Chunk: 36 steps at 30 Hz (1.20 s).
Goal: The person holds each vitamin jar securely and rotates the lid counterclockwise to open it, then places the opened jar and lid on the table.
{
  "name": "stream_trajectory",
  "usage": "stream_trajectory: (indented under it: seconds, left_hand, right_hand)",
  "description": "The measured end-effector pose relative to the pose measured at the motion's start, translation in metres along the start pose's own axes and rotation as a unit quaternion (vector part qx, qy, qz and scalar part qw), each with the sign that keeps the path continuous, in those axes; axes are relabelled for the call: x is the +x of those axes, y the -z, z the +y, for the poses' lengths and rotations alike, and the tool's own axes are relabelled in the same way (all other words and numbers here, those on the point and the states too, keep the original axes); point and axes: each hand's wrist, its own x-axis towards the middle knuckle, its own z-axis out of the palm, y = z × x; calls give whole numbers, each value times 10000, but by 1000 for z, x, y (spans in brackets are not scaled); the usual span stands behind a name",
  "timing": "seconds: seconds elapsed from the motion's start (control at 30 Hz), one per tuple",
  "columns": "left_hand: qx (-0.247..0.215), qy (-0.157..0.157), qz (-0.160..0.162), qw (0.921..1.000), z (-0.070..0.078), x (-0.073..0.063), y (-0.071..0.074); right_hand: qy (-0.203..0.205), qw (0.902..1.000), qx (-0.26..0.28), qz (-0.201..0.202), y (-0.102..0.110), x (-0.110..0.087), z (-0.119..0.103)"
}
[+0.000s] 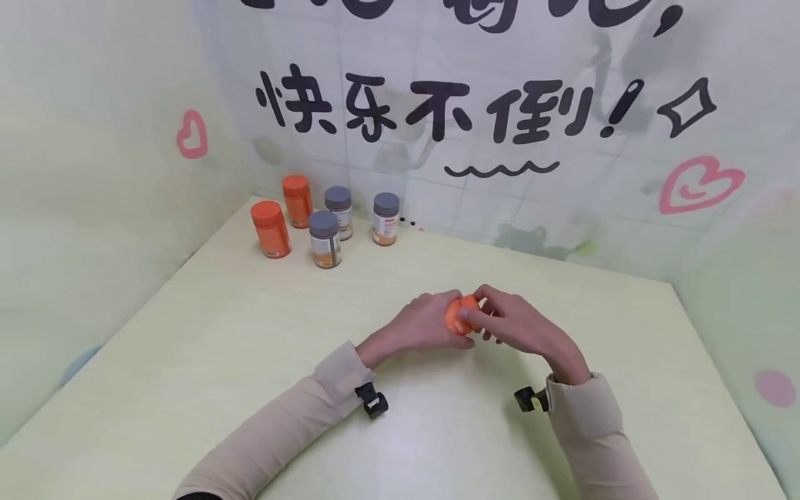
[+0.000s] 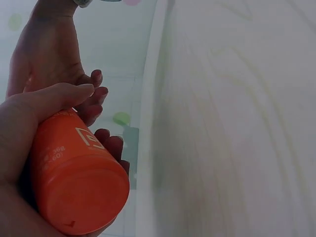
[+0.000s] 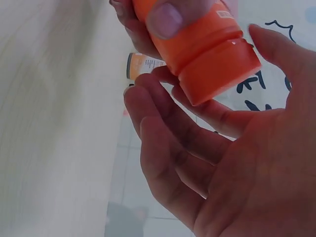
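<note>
An orange plastic bottle (image 1: 457,318) with a wide orange screw cap (image 3: 219,71) is held tilted above the pale table. My left hand (image 1: 431,321) grips its body, the thumb (image 2: 61,96) lying along one side and fingertips showing on the other. The right hand (image 1: 515,323) is at the cap. In the right wrist view its thumb tip is right at the cap's edge and its index finger passes behind the cap. The other right fingers curve loosely, apart from the bottle. In the left wrist view the bottle's round base (image 2: 86,197) faces the camera and the cap is hidden.
At the table's back left stand two orange bottles, one (image 1: 271,230) in front of the other (image 1: 296,201). Beside them are three grey-capped bottles (image 1: 325,239) with pale labels. Walls (image 1: 437,201) with printed writing border the table (image 1: 400,430).
</note>
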Motion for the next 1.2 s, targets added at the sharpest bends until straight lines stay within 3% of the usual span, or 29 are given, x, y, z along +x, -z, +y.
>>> stream_trajectory:
  seconds: [0.2,0.37,0.53,0.77,1.07,1.2]
  left_hand:
    - [172,21,-6,9998,-3,-2,1]
    - [286,-45,-50,9996,-8,0,1]
    - [519,-129,29,9986,-8,3,5]
    - [652,-125,151,9977,-9,-4,8]
    - [751,-158,-32,9970,-3,-4,4]
    - [833,-155,-63,9964,1,-8,3]
  right_hand:
    - [-323,9990,-279,115,-3,0,-2]
    - [-690,9962,-531,-94,-2,1,-3]
    - [-466,9982,-243,-278,1,5,-3]
    - [-202,9991,52,-376,-1,7,-4]
    - [-730,9935,-875,-21,3,-2,-9]
    - [-515,9961,-718,-62,3,-7,-9]
